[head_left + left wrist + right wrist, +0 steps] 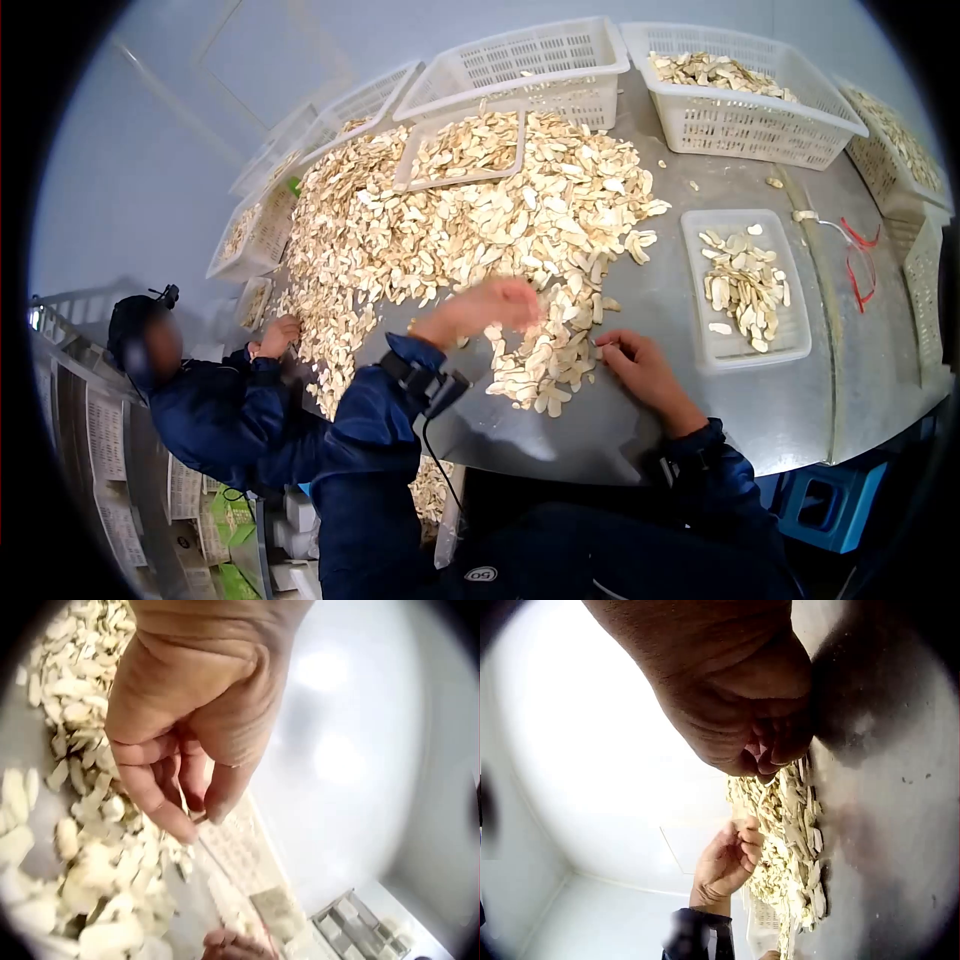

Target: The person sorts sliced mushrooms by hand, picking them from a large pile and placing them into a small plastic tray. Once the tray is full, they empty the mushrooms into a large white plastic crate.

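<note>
Pale, flat dried slices [540, 372] lie in a small heap on the metal table in front of the person, joined to a larger pile [420, 235] behind. The left hand [490, 308], blurred in the head view, hovers over the slices with fingers loosely bent. In the left wrist view the left hand's thumb [229, 787] is close to the fingertips, and no slice shows between them. At the small heap's right edge is the right hand [645, 375], low over the table. Its fingers [780, 746] are bent close together, and I cannot tell whether they hold a slice.
Right of the heap lies a shallow white tray [705, 335] with some slices. Another tray [460, 182] rests on the big pile. White perforated baskets [745, 130] line the back. At left, another person [215, 410] reaches to the pile. A blue stool [835, 505] stands below right.
</note>
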### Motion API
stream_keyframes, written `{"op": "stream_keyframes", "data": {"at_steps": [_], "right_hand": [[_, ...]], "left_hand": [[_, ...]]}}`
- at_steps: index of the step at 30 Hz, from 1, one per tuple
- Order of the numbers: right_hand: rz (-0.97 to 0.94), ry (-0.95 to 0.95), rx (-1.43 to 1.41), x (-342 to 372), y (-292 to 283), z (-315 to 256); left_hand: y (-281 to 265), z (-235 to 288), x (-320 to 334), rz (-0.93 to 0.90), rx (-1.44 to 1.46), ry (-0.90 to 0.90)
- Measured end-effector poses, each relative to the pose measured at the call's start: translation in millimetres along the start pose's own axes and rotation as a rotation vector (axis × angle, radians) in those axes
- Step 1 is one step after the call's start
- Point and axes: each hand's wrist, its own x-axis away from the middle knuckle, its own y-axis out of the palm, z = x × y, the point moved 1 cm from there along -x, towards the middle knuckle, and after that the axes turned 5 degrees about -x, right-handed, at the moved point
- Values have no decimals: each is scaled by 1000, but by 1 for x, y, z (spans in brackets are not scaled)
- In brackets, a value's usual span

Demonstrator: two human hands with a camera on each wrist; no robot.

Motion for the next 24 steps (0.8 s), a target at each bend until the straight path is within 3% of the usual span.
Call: {"op": "stream_keyframes", "data": {"at_steps": [1,2,3,4,6,8,9,10,11,16,17,20,24], "right_hand": [[1,8,7,-1,-1,1],[2,19,13,-2,-1,2],[2,35,17,-2,-1,4],[3,44,4,-1,0,3],[0,58,-12,-1,-1,-1],[-12,56,-3,-2,-2,-1],[-14,65,-9,-2,-1,-1],[-14,75,-18,-1,-1,-1],[-8,55,-11,-1,0,1],[-9,79,14,0,1,-6],[-14,72,20,0,1,-5],[-23,52,33,-1,-1,-2],[-21,53,42,1,-1,-4]], "left_hand": [[-8,30,11,267,-153,-15],[-27,32,6,302,375,228],[-52,35,1,504,597,456],[-45,57,11,845,738,501],[-67,21,6,812,661,520],[-50,-9,9,623,253,118],[-33,-22,8,510,-62,109],[-7,-37,10,504,-69,205],[9,-46,15,394,-261,196],[82,-27,41,572,-759,278],[86,-28,41,578,-700,335],[83,-38,40,475,-696,220],[73,-57,47,544,-410,178]]}}
